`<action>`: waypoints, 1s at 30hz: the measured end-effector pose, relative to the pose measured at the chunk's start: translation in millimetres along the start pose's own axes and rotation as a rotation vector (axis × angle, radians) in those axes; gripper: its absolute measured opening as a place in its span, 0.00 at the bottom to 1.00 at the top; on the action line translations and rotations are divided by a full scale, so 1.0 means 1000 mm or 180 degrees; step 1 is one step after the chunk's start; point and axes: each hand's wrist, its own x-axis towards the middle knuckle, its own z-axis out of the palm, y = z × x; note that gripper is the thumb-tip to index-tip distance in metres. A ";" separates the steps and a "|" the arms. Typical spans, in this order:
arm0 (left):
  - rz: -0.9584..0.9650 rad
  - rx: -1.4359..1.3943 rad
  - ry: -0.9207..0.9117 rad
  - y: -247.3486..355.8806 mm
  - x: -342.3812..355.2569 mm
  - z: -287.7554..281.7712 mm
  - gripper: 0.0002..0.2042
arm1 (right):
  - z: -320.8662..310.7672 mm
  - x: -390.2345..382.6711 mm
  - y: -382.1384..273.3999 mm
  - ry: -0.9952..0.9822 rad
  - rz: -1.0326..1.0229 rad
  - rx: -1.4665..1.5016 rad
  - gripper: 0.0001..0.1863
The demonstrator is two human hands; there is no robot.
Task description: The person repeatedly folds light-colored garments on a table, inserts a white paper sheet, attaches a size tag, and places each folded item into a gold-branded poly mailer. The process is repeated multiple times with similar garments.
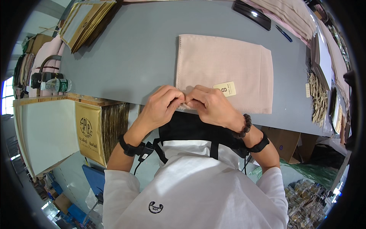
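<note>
A folded pale pink cloth [225, 57] with a stitched left edge lies flat on the grey table, close to me. At its near left corner, my left hand [162, 105] and my right hand [213, 105] meet, thumbs and forefingers pinched together. A bit of gathered cloth shows between and under the fingertips; anything smaller held there is hidden. Just beyond my right hand, a small cream hang tag [225, 88] rests on the cloth.
A black phone [251, 14] and dark pen [284, 33] lie at the far right, near stacked pink cloths [289, 15]. Brown tag cords [317, 97] hang at the right edge. Leftward are a plastic bottle [57, 85], a box of gold packages [91, 131] and upright gold envelopes [85, 23].
</note>
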 end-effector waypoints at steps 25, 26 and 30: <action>-0.2257 -0.1987 -0.0471 0.005 0.006 -0.015 0.06 | 0.016 -0.008 0.011 0.0758 -0.0621 -0.0250 0.09; -0.2271 -0.1984 -0.0500 0.005 0.006 -0.016 0.06 | 0.016 -0.008 0.011 0.0775 -0.0602 -0.0192 0.09; -0.2158 -0.1963 -0.0475 0.004 0.005 -0.012 0.06 | 0.017 -0.006 0.010 0.0765 -0.0522 -0.0082 0.08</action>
